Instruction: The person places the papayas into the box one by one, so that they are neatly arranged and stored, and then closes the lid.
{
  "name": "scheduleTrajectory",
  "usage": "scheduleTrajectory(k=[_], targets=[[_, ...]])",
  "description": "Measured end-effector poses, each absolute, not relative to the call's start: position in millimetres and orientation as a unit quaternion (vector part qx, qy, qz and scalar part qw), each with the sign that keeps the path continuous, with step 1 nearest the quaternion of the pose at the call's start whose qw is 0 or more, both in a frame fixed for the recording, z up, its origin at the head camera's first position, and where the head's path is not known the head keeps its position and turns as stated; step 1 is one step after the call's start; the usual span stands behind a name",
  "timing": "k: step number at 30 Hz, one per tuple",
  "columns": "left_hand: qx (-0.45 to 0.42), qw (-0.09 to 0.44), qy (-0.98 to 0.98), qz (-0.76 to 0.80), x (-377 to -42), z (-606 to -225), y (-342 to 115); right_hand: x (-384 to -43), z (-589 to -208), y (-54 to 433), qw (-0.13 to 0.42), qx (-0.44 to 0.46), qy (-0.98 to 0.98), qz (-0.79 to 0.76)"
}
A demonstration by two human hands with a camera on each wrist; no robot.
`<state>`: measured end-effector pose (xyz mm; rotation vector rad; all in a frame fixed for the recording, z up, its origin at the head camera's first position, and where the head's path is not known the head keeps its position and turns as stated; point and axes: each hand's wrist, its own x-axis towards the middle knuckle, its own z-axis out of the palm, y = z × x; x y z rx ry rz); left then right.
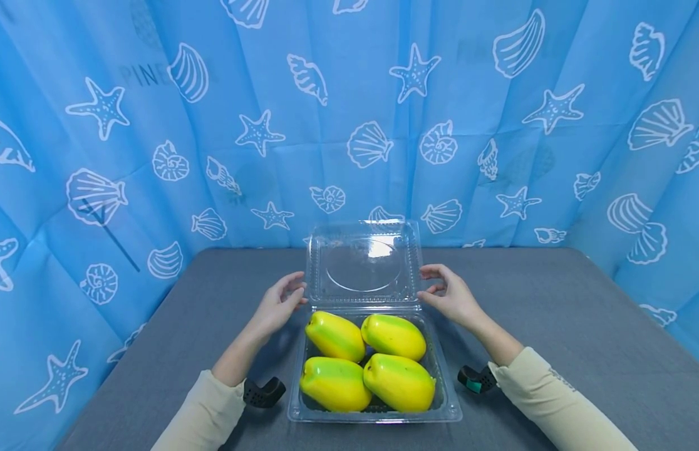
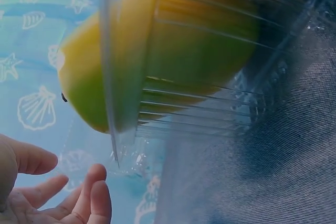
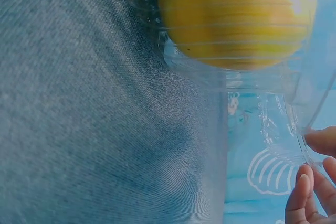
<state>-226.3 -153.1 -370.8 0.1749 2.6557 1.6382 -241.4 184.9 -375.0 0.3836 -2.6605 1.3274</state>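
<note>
A clear plastic clamshell box [image 1: 374,416] sits on the table with its lid [image 1: 363,266] raised at the back. Several yellow-green fruits, papaya-like in shape, lie in its base; one fruit [image 1: 335,383] is at the front left, another [image 1: 393,337] at the back right. Beside the lid's left edge is my left hand [image 1: 277,305], thumb and fingers apart; in the left wrist view a gap shows between them and the plastic. My right hand [image 1: 452,295] pinches the lid's right edge, which runs between thumb and fingertips [image 3: 303,174] in the right wrist view.
The box stands on a grey cloth-covered table [image 1: 175,344]. A blue curtain [image 1: 338,106] with white shells and starfish hangs right behind the table's back edge. Black straps, one wrist device [image 1: 264,393] on the left and another [image 1: 476,379] on the right, flank the box.
</note>
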Motion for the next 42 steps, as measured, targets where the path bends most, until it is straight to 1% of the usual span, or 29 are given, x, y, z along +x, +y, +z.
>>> scheduleTrajectory(k=[5,10,21,29,35,42], targets=[[0.059,0.013,0.847,0.528,-226.0,-367.3,-152.4,-241.1,-375.1,185.4,0.092,0.138,-0.889,0.426],[0.059,0.016,0.847,0.528,-225.7,-365.0,-151.7,-239.2,-372.5,184.8,0.101,0.141,-0.889,0.423],[0.068,0.020,0.840,0.538,-223.2,-359.0,-151.8,-232.8,-362.2,186.8,0.093,0.141,-0.870,0.462],[0.066,0.023,0.839,0.540,-223.1,-357.9,-151.9,-230.1,-358.9,186.2,0.089,0.124,-0.877,0.455],[0.063,0.025,0.840,0.538,-222.5,-357.6,-151.6,-228.5,-358.6,187.3,0.083,0.128,-0.877,0.456],[0.065,0.010,0.842,0.536,-219.4,-354.8,-150.4,-223.1,-353.6,189.0,0.075,0.128,-0.867,0.475]])
